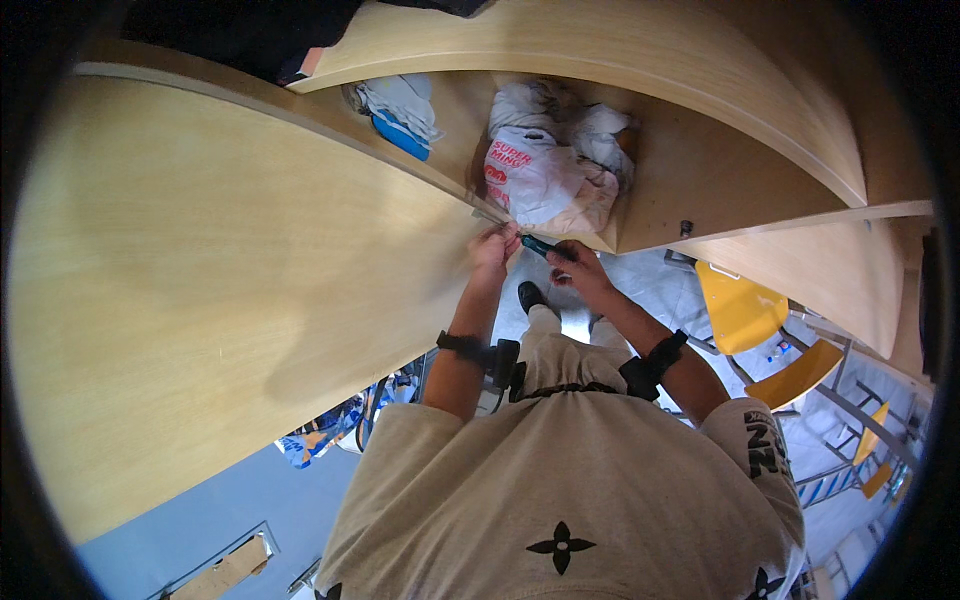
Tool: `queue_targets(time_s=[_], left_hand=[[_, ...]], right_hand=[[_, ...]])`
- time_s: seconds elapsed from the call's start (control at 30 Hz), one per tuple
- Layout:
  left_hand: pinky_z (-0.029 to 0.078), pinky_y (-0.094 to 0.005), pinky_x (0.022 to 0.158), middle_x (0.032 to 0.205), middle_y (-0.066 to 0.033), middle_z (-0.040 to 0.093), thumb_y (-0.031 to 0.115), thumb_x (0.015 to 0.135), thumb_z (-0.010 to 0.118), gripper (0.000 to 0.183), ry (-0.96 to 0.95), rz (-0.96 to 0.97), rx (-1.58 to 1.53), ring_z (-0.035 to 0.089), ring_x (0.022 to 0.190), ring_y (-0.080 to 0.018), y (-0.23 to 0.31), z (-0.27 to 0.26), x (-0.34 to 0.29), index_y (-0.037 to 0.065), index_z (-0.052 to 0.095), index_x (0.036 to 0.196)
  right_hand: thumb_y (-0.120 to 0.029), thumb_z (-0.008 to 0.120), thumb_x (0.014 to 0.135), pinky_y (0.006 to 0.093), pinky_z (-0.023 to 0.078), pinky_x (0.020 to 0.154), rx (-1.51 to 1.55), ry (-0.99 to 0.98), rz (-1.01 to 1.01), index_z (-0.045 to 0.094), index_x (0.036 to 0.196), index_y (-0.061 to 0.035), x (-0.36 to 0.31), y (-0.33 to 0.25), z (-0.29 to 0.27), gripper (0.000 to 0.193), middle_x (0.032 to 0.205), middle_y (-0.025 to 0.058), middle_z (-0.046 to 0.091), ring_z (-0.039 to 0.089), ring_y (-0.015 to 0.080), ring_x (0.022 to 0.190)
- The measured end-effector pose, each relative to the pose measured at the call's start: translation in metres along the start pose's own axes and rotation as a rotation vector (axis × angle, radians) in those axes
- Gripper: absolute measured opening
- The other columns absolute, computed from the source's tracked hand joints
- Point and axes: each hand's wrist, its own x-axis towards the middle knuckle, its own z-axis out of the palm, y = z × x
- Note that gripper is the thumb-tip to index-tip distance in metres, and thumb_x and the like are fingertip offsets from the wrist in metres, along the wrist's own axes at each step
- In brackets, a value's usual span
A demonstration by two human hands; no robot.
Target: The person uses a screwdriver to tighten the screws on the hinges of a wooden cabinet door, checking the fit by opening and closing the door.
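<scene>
My right hand is closed round a dark green tool with a handle like a screwdriver's. Its front end points left, at the fingers of my left hand; the tip is too small to make out. Those left fingers are pinched together at the near lower corner of the wooden cabinet, beside the inner edge of its wide open door. What they hold, if anything, is hidden. A small metal piece, perhaps a hinge, sits on the door's edge just above my left hand.
Inside the cabinet lie a white plastic bag and crumpled cloths, with a blue item farther left. A dark knob sits on the right-hand panel. Yellow chairs stand on the right; blue-and-orange packaging lies below the door.
</scene>
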Motion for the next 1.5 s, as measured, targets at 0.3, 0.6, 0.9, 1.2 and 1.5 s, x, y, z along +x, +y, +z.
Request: queue_targets(time_s=[0.3, 0.6, 0.9, 1.2, 1.5], left_hand=[[0.052, -0.0256, 0.059, 0.079, -0.0074, 0.063, 0.002, 0.073, 0.063, 0.014, -0.006, -0.025, -0.002, 0.06, 0.065, -0.0147, -0.005, -0.016, 0.009, 0.001, 0.06, 0.087], [0.047, -0.028, 0.063, 0.083, -0.0072, 0.06, 0.012, 0.082, 0.061, 0.013, -0.164, -0.054, 0.019, 0.057, 0.071, -0.0173, -0.009, -0.031, 0.025, 0.004, 0.055, 0.09], [0.048, -0.028, 0.068, 0.08, -0.008, 0.058, 0.011, 0.083, 0.058, 0.012, -0.214, -0.093, -0.075, 0.057, 0.076, -0.0189, -0.014, -0.041, 0.038, 0.002, 0.053, 0.09], [0.051, -0.0314, 0.069, 0.085, -0.0106, 0.061, 0.005, 0.081, 0.057, 0.012, -0.147, -0.005, -0.05, 0.061, 0.076, -0.0217, -0.002, -0.016, 0.012, 0.0, 0.055, 0.092], [0.046, -0.0298, 0.061, 0.072, -0.0045, 0.054, 0.0, 0.077, 0.055, 0.011, -0.093, -0.077, -0.131, 0.054, 0.064, -0.0181, -0.008, -0.019, 0.021, -0.001, 0.055, 0.089]], right_hand=[[-0.024, 0.064, 0.08, 0.0299, 0.048, 0.059, 0.232, -0.103, 0.371, 0.052, 0.103, -0.0043, 0.0, 0.02, -0.009, 0.032, 0.084, 0.0105, 0.059, 0.057, 0.0184, 0.068], [-0.045, 0.056, 0.082, 0.0318, 0.046, 0.062, 0.769, -0.293, 0.804, 0.053, 0.104, -0.0032, -0.004, 0.011, -0.008, 0.047, 0.085, 0.0149, 0.059, 0.057, 0.0234, 0.068], [-0.034, 0.045, 0.09, 0.0295, 0.048, 0.054, 0.726, -0.227, 0.633, 0.054, 0.099, 0.001, -0.012, 0.001, -0.003, 0.037, 0.079, 0.0165, 0.06, 0.058, 0.0229, 0.066], [-0.025, 0.053, 0.087, 0.0306, 0.049, 0.057, 0.5, -0.269, 0.534, 0.053, 0.1, -0.0012, 0.002, 0.001, -0.017, 0.027, 0.08, 0.014, 0.06, 0.059, 0.0223, 0.07], [-0.043, 0.052, 0.086, 0.0284, 0.046, 0.062, 0.697, -0.283, 0.709, 0.055, 0.102, -0.0024, -0.006, 0.0, -0.013, 0.044, 0.08, 0.0124, 0.059, 0.056, 0.019, 0.069]])
